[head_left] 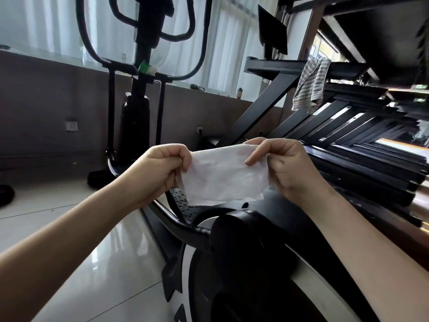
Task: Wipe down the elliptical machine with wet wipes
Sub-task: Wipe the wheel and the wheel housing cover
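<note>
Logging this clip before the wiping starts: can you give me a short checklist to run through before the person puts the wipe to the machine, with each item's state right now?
1. Wipe in hand: ok. The left hand and right hand each pinch an upper corner of the white wet wipe.
2. Wipe opened out: ok, mostly. It hangs spread between the hands, lower edge a little uneven.
3. Wipe touching the machine: not ok. It is held in the air above the elliptical machine.
4. Surface within reach: ok. The black flywheel housing lies just below the hands.
5. Wipe wet enough: cannot tell.
6. Wipe pack handy for a refill: cannot tell. A green and white packet sits on the upright, contents unreadable.
</note>
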